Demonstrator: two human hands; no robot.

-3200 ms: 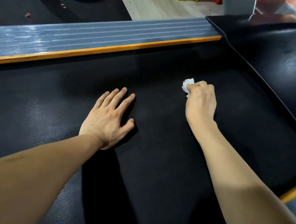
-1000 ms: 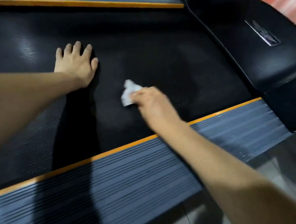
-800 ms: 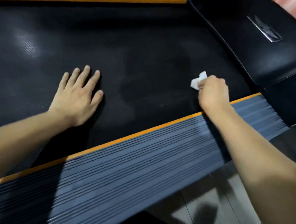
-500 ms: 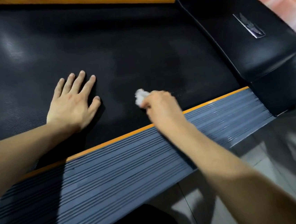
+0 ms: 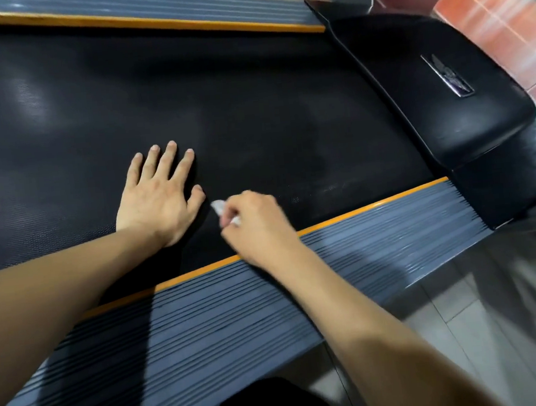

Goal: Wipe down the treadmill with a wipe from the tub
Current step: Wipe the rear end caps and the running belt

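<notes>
Currently, head view only. Left hand lies flat on the black treadmill belt, palm down, fingers straight and slightly spread toward 12 o'clock. Right hand sits just beside it at 3 o'clock, fingers curled, pinching a crumpled white wipe against the belt; only a small part of the wipe shows. Grey ribbed side rail with orange edge strip runs at 6 o'clock of both hands. Black motor cover at 2 o'clock.
</notes>
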